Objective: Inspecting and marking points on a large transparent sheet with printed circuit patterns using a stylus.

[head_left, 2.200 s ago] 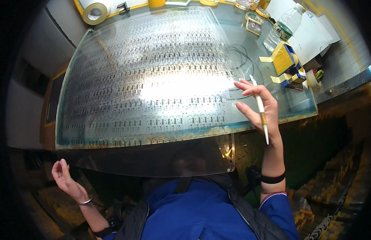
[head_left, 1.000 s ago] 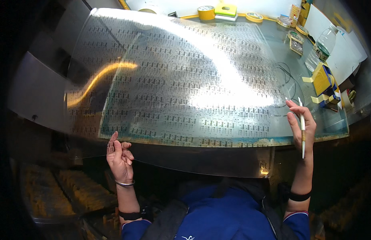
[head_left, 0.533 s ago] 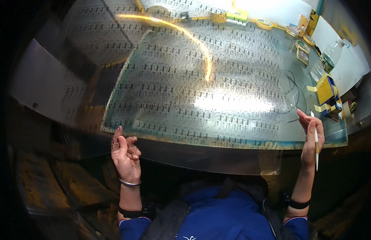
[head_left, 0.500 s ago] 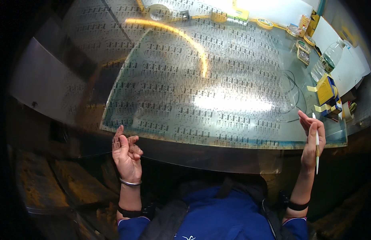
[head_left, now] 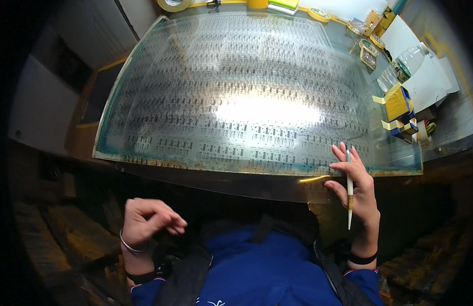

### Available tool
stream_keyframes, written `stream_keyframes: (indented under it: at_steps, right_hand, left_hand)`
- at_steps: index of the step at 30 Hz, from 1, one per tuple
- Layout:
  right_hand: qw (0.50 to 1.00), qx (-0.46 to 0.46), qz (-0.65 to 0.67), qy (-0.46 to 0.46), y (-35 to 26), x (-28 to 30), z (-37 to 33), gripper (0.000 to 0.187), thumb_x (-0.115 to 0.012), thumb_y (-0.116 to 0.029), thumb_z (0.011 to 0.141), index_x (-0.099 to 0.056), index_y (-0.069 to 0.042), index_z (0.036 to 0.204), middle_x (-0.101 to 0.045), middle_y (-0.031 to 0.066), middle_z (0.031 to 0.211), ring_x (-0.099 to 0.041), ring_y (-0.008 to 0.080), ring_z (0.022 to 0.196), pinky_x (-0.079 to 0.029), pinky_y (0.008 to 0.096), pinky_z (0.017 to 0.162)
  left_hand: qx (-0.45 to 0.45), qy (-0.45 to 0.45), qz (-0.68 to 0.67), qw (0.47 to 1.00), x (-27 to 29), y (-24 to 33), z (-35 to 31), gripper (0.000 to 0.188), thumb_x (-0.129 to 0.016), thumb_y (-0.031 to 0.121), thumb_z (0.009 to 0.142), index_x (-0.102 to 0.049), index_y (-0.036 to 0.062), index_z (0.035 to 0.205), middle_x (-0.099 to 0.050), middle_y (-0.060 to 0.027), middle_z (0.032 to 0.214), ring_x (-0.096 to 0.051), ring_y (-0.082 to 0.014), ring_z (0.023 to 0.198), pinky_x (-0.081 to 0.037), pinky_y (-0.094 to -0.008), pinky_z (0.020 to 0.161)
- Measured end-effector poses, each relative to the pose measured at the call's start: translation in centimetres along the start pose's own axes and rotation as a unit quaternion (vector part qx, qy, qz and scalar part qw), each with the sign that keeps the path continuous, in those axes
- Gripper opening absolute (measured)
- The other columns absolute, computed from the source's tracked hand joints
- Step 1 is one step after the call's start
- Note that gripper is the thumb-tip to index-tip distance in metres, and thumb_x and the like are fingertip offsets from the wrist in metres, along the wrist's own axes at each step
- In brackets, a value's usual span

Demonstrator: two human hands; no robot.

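Observation:
A large clear film sheet (head_left: 180,120), printed with rows of small dark marks, lies over a greenish glass plate (head_left: 406,164). Its clear near margin hangs past the plate's front edge. My left hand (head_left: 151,222) is off the plate near my body, its fingers bent together and the thumb against them; nothing shows in it. At the plate's front right, my right hand (head_left: 358,184) has a slim white pen-like tool (head_left: 350,217) with a brown band held along its fingers, pointed end toward me. The right fingertips are over the sheet's near right corner; contact is unclear.
Along the right stand a blue-and-yellow tape dispenser (head_left: 400,104), a clear plastic bottle (head_left: 406,66) and a small tray (head_left: 368,58). White papers (head_left: 435,81) lie beyond them. Tape rolls (head_left: 319,14) and a green pad (head_left: 284,6) line the far edge.
The film sheet, raised and curved before, now lies flatter on the plate. My left hand has drawn back from its edge and curled. My right hand has moved left, still holding the tool.

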State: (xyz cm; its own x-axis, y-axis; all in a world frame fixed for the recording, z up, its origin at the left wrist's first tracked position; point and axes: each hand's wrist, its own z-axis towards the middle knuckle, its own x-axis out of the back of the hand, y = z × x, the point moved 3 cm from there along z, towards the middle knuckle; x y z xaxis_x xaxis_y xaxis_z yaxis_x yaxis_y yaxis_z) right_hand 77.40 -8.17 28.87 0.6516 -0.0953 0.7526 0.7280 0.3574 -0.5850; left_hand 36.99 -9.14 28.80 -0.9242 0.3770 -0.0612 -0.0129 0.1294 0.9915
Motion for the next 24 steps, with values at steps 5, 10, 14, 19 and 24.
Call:
stream_keyframes:
  at_steps: [5,10,14,19,24]
  right_hand:
    - [1.0,-0.003,-0.006,-0.003,0.9,1.5,-1.4,0.035,-0.08,-0.013,0.068,-0.063,-0.004,0.097,-0.059,0.0168,0.124,-0.047,0.0326,0.126,-0.028,0.0479,0.109]
    - [1.0,-0.01,-0.005,-0.016,1.3,2.8,-2.2,0.033,-0.078,-0.013,0.071,-0.061,-0.004,0.098,-0.059,0.019,0.123,-0.049,0.0333,0.125,-0.03,0.0465,0.108]
    - [0.967,-0.059,0.225,0.102,0.3,1.7,-1.6,0.039,-0.059,-0.035,0.091,-0.058,0.0,0.108,-0.057,0.024,0.123,-0.053,0.0285,0.119,-0.039,0.0386,0.1]
    - [0.932,-0.136,0.326,0.076,-1.0,-1.6,1.7,0.052,-0.037,-0.041,0.1,-0.057,0.002,0.121,-0.053,0.0104,0.099,-0.056,0.0119,0.084,-0.047,0.0239,0.072]
    - [0.906,-0.213,0.361,0.054,-1.0,-3.0,3.7,0.021,-0.059,-0.011,0.09,-0.066,0.004,0.103,-0.065,0.0067,0.081,-0.059,0.0074,0.07,-0.047,0.021,0.061]
  left_hand:
    - [-0.264,0.126,0.398,0.87,-2.0,2.4,4.5,0.05,-0.078,0.024,0.073,-0.062,0.0003,0.114,-0.063,-0.0161,0.117,-0.057,-0.0308,0.113,-0.042,-0.0434,0.098]
    - [-0.235,0.047,0.62,0.747,-4.9,0.8,7.2,0.079,-0.077,0.05,0.065,-0.054,0.0072,0.127,-0.045,-0.0181,0.138,-0.04,-0.0337,0.13,-0.024,-0.0489,0.109]
    - [-0.238,0.057,0.635,0.733,-5.5,-0.7,6.6,0.079,-0.073,0.054,0.068,-0.053,0.0071,0.128,-0.044,-0.0187,0.139,-0.04,-0.0349,0.13,-0.026,-0.0499,0.108]
    - [-0.244,0.066,0.642,0.724,-6.2,-1.1,6.1,0.076,-0.072,0.053,0.069,-0.054,0.0076,0.128,-0.044,-0.0187,0.139,-0.04,-0.0344,0.13,-0.026,-0.0495,0.108]
    - [-0.25,0.074,0.64,0.723,-6.2,-1.5,6.0,0.076,-0.072,0.053,0.069,-0.054,0.0079,0.128,-0.044,-0.0182,0.138,-0.04,-0.034,0.13,-0.025,-0.049,0.108]
